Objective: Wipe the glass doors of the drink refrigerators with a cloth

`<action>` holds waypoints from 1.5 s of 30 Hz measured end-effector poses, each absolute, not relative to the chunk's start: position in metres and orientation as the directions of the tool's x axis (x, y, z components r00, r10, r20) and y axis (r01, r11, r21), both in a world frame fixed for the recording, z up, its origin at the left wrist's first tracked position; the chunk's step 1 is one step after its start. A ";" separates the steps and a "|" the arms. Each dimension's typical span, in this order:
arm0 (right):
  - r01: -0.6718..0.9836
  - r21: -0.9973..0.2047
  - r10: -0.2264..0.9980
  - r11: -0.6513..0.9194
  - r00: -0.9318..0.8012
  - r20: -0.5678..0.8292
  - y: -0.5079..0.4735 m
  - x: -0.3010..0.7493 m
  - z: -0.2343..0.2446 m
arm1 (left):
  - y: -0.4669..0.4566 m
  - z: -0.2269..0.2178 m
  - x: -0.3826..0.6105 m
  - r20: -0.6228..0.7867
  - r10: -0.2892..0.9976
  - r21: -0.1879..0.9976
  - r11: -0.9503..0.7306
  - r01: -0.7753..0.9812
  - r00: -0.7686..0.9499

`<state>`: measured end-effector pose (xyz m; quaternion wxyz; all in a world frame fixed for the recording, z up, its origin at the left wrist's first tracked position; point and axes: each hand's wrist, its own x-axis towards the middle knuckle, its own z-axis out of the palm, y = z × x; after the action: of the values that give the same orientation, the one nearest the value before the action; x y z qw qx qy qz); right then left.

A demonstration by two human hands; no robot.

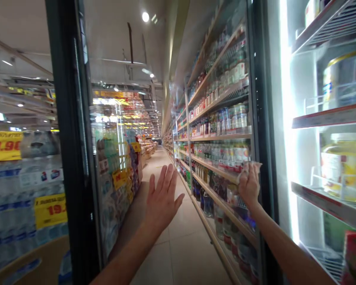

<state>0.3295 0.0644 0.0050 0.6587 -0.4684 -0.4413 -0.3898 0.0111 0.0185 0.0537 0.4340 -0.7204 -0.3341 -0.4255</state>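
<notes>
My left hand [163, 198] is raised with the fingers stretched out and together, palm flat towards the glass door [195, 245] of a cooler; whether it touches the pane I cannot tell. My right hand [249, 186] is closed on a pale cloth [250, 166] and presses it on the glass beside the door's black right frame [262, 118]. Through the pane I see a long shop aisle with shelves of bottles and jars [222, 118].
The lit cooler interior [329, 158] stands open at the right, with wire shelves holding jars and cartons. The door's black left frame [68, 158] rises at the left. Beyond it are stacked water packs with yellow price signs [4, 145].
</notes>
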 end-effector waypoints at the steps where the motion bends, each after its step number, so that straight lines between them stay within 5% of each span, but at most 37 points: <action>1: 0.909 -0.333 -0.110 0.253 0.369 0.923 0.067 0.332 0.012 | 0.019 0.053 0.011 0.906 0.106 -0.339 -0.402 0.851 0.411; 3: 0.920 -0.272 -0.113 0.281 0.314 0.943 0.067 0.317 0.024 | 0.019 0.052 0.013 0.913 0.095 -0.328 -0.408 0.852 0.397; 7: 0.905 0.187 -0.061 0.382 -0.177 0.982 0.054 0.271 0.029 | 0.020 0.052 0.016 0.922 0.093 -0.303 -0.428 0.851 0.375; 9: 0.871 0.292 -0.034 0.394 -0.303 0.952 0.051 0.275 0.028 | 0.020 0.052 0.016 0.922 0.090 -0.305 -0.430 0.850 0.376; 11: 0.911 0.198 -0.041 0.362 -0.197 0.979 0.055 0.298 0.034 | 0.019 0.052 0.015 0.921 0.085 -0.312 -0.426 0.849 0.381; 15: 0.932 -0.200 -0.087 0.304 0.236 0.968 0.067 0.325 0.066 | 0.017 0.062 0.018 0.911 0.064 -0.348 -0.412 0.842 0.408; 17: 0.935 -0.129 -0.098 0.331 0.170 0.981 0.066 0.305 0.079 | 0.018 0.075 0.023 0.912 0.046 -0.358 -0.396 0.846 0.407; 22: 0.848 0.338 -0.023 0.408 -0.360 0.933 0.057 0.257 0.080 | 0.025 0.105 0.031 0.917 0.052 -0.351 -0.359 0.865 0.395; 24: 0.883 0.277 -0.047 0.380 -0.281 0.959 0.060 0.273 0.081 | 0.027 0.109 0.030 0.908 0.062 -0.368 -0.354 0.860 0.414; 29: 0.937 -0.139 -0.146 0.320 0.194 0.970 0.075 0.320 0.113 | 0.026 0.107 0.029 0.909 0.050 -0.372 -0.346 0.861 0.413; 31: 0.941 -0.075 -0.165 0.329 0.136 0.977 0.075 0.304 0.123 | 0.026 0.107 0.030 0.911 0.044 -0.369 -0.355 0.859 0.409; 35: 0.877 0.312 -0.137 0.366 -0.281 0.950 0.065 0.257 0.120 | 0.026 0.116 0.031 0.912 0.017 -0.376 -0.366 0.851 0.410; 37: 0.848 0.378 -0.119 0.372 -0.361 0.925 0.063 0.259 0.117 | 0.027 0.124 0.029 0.913 0.015 -0.375 -0.354 0.857 0.407; 39: 0.898 0.257 -0.121 0.358 -0.228 0.966 0.066 0.279 0.120 | 0.029 0.132 0.027 0.916 0.024 -0.370 -0.333 0.867 0.400; 42: 0.940 -0.079 -0.149 0.333 0.135 0.980 0.074 0.308 0.137 | 0.031 0.138 0.024 0.910 0.033 -0.382 -0.315 0.869 0.412; 45: 0.936 -0.060 -0.183 0.346 0.130 0.974 0.077 0.288 0.151 | 0.032 0.139 0.023 0.906 0.033 -0.393 -0.312 0.865 0.423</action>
<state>0.2876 0.0766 0.1507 0.6505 -0.3768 -0.4999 -0.4300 0.0233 0.0324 0.1386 0.4877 -0.6881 -0.3262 -0.4269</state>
